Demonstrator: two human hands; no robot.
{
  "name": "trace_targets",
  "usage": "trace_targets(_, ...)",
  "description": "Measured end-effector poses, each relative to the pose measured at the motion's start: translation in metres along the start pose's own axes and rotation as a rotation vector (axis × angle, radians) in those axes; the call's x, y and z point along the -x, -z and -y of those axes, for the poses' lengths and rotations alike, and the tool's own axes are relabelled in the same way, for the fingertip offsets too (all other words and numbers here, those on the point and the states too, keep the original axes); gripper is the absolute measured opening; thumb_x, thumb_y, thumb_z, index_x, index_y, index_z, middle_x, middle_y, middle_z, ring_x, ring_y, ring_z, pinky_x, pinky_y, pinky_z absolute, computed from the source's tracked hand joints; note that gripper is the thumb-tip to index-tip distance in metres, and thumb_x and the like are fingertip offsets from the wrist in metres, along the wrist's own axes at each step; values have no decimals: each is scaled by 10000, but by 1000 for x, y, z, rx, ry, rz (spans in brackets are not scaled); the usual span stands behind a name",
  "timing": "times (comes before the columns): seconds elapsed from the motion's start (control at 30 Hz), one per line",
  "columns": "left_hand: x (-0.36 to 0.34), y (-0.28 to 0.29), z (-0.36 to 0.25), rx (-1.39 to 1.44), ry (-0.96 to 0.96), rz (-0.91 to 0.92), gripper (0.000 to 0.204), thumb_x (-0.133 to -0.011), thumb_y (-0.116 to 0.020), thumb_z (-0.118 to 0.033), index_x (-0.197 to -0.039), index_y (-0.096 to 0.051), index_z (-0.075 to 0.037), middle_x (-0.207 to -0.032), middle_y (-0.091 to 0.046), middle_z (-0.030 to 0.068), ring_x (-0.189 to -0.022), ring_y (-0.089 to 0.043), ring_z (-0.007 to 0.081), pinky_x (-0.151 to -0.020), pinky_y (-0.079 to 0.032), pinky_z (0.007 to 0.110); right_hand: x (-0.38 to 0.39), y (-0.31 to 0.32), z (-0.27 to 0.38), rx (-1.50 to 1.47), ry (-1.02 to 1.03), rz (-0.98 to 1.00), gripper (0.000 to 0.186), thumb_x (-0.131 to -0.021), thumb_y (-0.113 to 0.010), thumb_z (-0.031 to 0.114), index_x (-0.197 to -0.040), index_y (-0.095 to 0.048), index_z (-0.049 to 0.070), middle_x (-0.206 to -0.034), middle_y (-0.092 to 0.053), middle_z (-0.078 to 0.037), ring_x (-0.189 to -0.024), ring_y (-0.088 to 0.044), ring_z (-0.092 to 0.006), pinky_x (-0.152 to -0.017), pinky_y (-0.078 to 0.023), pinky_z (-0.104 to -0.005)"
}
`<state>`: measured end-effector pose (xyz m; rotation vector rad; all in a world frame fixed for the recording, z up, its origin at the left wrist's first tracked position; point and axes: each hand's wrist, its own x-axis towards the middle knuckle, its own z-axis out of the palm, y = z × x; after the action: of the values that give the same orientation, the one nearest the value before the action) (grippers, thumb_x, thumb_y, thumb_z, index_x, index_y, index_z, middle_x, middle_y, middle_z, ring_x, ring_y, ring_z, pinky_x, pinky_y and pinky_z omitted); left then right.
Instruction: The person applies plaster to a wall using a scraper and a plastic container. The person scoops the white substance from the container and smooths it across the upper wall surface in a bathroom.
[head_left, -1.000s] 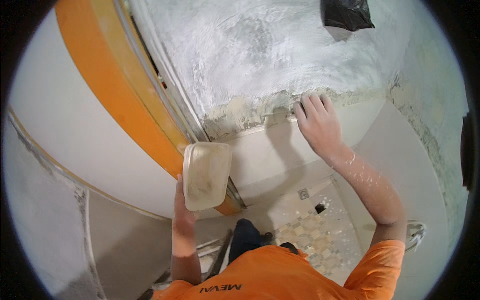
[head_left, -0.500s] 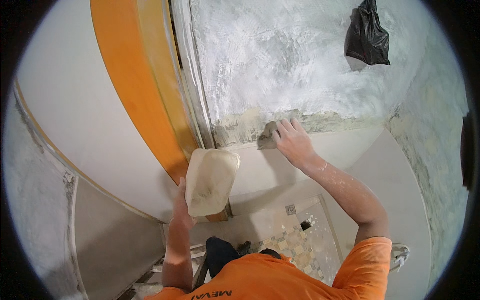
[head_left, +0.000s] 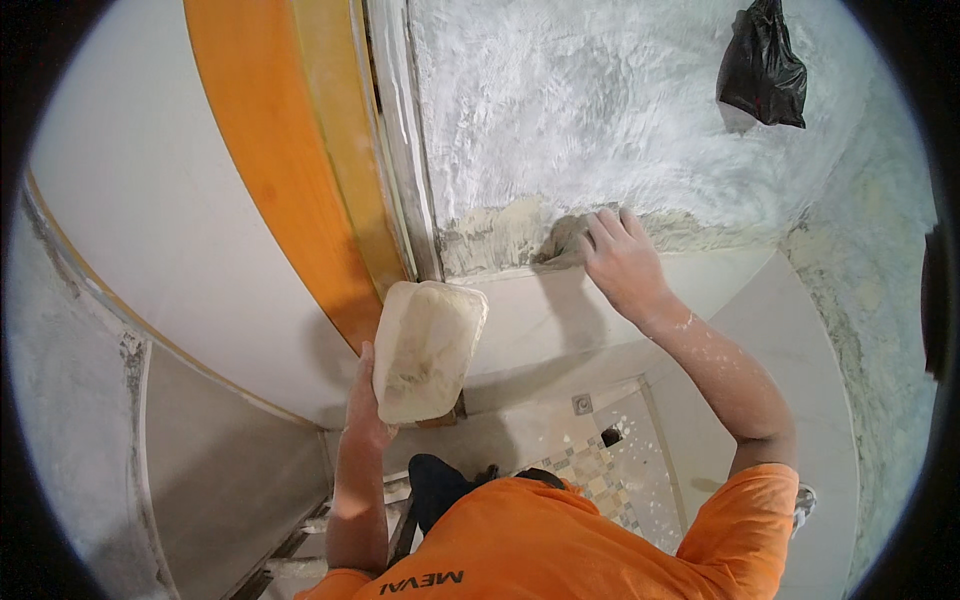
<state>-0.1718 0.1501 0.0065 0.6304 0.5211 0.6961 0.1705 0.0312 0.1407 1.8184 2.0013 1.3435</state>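
Observation:
My left hand (head_left: pixel 366 400) grips the side of an off-white plastic tub (head_left: pixel 430 350), tilted so its opening shows. Grey-beige residue coats the inside of the tub. My right hand (head_left: pixel 625 262) is up at the wall, its fingers curled against a rough beige strip (head_left: pixel 500 235) just above the pale tiles (head_left: pixel 540 310). What those fingers hold is mostly hidden; a dark grey patch beside them may be a thin blade or only shadow. Whitish specks dot my right forearm.
Left of the tub runs a doorway edge with an orange panel (head_left: pixel 262 130) and a grey frame (head_left: pixel 408 140). A black plastic bag (head_left: pixel 765 70) hangs on the whitish plastered wall (head_left: pixel 580 110). Below lie a mosaic floor (head_left: pixel 585 475), a dark hole (head_left: pixel 611 437) and a small square drain (head_left: pixel 582 404).
The whole view has shifted, so the wall sits farther right. My right hand has slid slightly right along the beige strip. The tub stays in my left hand, tipped a little differently.

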Motion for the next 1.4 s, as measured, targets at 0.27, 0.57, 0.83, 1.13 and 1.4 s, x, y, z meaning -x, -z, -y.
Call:
trace_targets(0.27, 2, -4, -11, -75, -1, -37, 635, -1081, -343, -552, -1508, -428, -90, -1440, -554, 118, -1265, -595, 270, -1028, -522, 438, -9, -11, -33, 88, -142, -7, 167, -793, -668, 104, -946, -615, 61, -986, -582, -90, -1048, -555, -241, -960, -436, -405)
trace_targets(0.57, 10, -3, -1, -63, -33, 69, 645, -1079, -337, -555, -1503, -425, -78, -1433, -557, 119, -1268, -592, 274, -1040, -521, 443, 40, 46, -46, 171, -418, -100, 149, -798, -661, 98, -934, -605, 78, -1012, -572, -82, -1022, -553, -234, -903, -443, -390)
trace_targets(0.83, 20, -18, -2, -65, -8, 80, 600, -1079, -375, -533, -1475, -470, -92, -1375, -608, 91, -1207, -628, 261, -1016, -541, 438, 51, 37, -6, 80, -226, -102, 115, -795, -651, 134, -894, -636, 77, -978, -578, -76, -1016, -566, -223, -866, -457, -372)
trace_targets(1.13, 28, -10, -6, -69, -1, 114, 626, -1075, -358, -558, -1500, -434, -105, -1445, -546, 99, -1273, -581, 273, -1050, -509, 459, 22, 17, 33, 52, -44, -47, 116, -808, -628, 169, -875, -631, 74, -924, -542, -54, -976, -533, -210, -854, -441, -347)
trace_targets(1.4, 30, 7, -10, -130, -41, 101, 605, -1080, -347, -546, -1487, -457, -111, -1397, -578, 81, -1230, -600, 253, -1026, -519, 433, -7, -4, 36, 158, -77, -48, 111, -824, -641, 192, -872, -663, 95, -944, -569, -44, -995, -537, -204, -886, -433, -361)
